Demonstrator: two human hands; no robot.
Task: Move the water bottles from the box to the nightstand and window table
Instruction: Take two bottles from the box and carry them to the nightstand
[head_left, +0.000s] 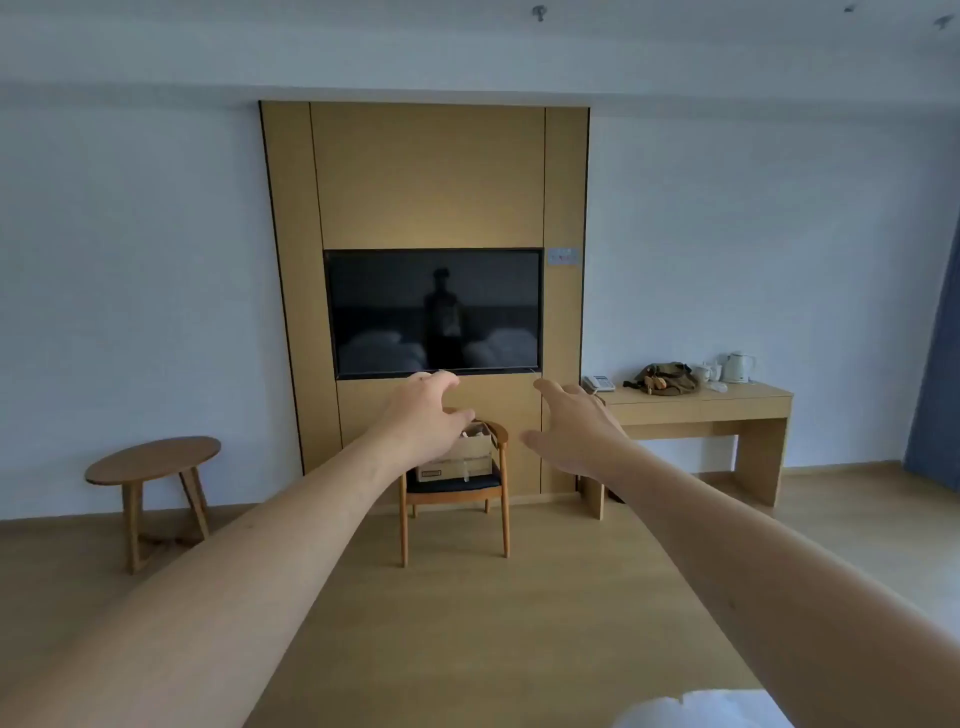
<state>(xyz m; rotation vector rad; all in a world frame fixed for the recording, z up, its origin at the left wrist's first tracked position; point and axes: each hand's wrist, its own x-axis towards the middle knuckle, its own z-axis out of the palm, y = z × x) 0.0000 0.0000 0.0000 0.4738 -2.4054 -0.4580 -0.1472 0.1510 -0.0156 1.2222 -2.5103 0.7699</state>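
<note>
On the chair (456, 488), the box (470, 457) lies widthwise beyond both empty, loose-fingered hands.

Two bare forearms run unclothed up to the left hand (423, 415) and right hand (574, 431); no sleeve, watch, ring or glove shows on either

Wood floor (467, 623) carries a round table (153, 460) at far left, a chair (454, 491) at far centre and a desk (696, 410) at far right. Chair seat holds a box (475, 457). Desk holds a phone (597, 383), bag (667, 378), cups (706, 371) and kettle (738, 367).
</note>
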